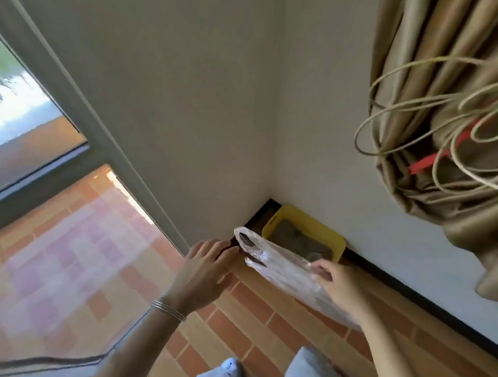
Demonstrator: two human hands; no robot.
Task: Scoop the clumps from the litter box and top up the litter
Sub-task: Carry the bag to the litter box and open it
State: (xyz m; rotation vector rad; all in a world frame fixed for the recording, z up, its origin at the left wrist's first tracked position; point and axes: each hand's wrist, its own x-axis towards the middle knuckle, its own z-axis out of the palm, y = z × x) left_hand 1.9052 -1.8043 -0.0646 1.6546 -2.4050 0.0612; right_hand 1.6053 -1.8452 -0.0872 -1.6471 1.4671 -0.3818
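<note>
the bag [281,267] lay lengthwise from the right hand [336,284], whose fingers pinched its middle, out to its mouth just beside the left hand [205,268], fingers straight and holding nothing. the litter box [287,214] sat beyond both, in the corner.
</note>
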